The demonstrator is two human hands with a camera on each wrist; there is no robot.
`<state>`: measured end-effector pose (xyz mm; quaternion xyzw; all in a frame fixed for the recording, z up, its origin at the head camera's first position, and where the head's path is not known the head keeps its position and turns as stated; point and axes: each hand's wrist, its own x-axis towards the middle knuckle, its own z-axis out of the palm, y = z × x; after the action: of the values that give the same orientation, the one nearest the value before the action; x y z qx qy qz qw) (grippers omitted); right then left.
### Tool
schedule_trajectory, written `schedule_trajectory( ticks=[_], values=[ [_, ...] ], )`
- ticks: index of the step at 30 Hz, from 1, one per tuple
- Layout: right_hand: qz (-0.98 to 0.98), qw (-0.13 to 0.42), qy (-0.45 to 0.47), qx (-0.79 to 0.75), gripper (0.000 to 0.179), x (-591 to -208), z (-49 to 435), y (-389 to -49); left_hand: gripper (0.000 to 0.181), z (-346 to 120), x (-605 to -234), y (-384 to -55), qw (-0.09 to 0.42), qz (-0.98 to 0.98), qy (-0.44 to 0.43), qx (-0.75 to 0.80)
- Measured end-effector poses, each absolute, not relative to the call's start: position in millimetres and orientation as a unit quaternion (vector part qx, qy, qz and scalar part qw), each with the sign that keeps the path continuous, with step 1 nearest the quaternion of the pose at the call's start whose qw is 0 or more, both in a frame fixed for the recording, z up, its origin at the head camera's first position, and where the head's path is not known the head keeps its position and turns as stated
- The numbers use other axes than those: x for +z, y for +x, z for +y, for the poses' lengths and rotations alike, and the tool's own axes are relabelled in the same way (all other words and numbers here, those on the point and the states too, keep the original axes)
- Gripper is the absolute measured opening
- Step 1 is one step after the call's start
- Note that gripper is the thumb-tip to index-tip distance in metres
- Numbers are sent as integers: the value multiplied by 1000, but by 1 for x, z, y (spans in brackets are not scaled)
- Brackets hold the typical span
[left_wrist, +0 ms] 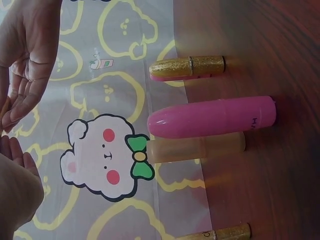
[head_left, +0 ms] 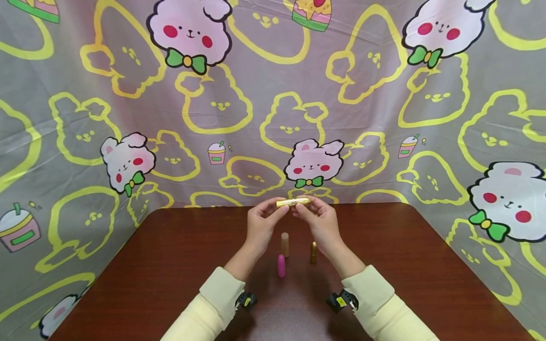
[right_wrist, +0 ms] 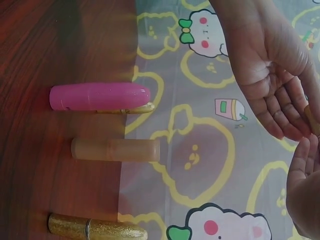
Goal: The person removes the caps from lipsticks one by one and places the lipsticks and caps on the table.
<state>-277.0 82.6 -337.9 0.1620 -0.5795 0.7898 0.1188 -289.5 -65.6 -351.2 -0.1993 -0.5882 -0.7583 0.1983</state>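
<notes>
Both hands hold a shiny gold lipstick tube (head_left: 293, 202) level above the table. My left hand (head_left: 261, 225) pinches its left end between thumb and fingers. At the other end, the right hand (head_left: 323, 225) grips it the same way. Below them, upright on the table, stand a pink lipstick tube (head_left: 281, 266), a beige tube (head_left: 285, 245) behind it and a gold lipstick tube (head_left: 313, 253) to the right. Another gold tube (left_wrist: 217, 234) shows at the bottom of the left wrist view; the head view does not show it. In both wrist views the held tube is mostly hidden by hands.
The brown wooden table (head_left: 179, 270) reaches back to a grey cartoon-print curtain (head_left: 273, 113), which hangs behind it and on both sides. Each wrist wears a black camera strap (head_left: 246, 300) over a pale yellow sleeve (head_left: 200, 308).
</notes>
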Motion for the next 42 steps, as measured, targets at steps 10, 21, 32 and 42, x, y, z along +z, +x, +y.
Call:
schedule_trajectory(
  ticks=[10, 21, 32, 42],
  values=[
    [-554, 116, 151, 810, 25, -334, 92, -278, 26, -73, -351, -290, 212, -585, -194, -758],
    [-557, 112, 138, 812, 25, -332, 115, -282, 28, -90, -352, -292, 207, -562, -178, -780],
    [-542, 117, 135, 821, 14, -335, 129, -280, 16, -97, -350, -288, 191, -528, -176, -809],
    [-542, 125, 154, 817, 11, -336, 146, -280, 19, -106, -350, -288, 177, -479, -183, -840]
  ],
)
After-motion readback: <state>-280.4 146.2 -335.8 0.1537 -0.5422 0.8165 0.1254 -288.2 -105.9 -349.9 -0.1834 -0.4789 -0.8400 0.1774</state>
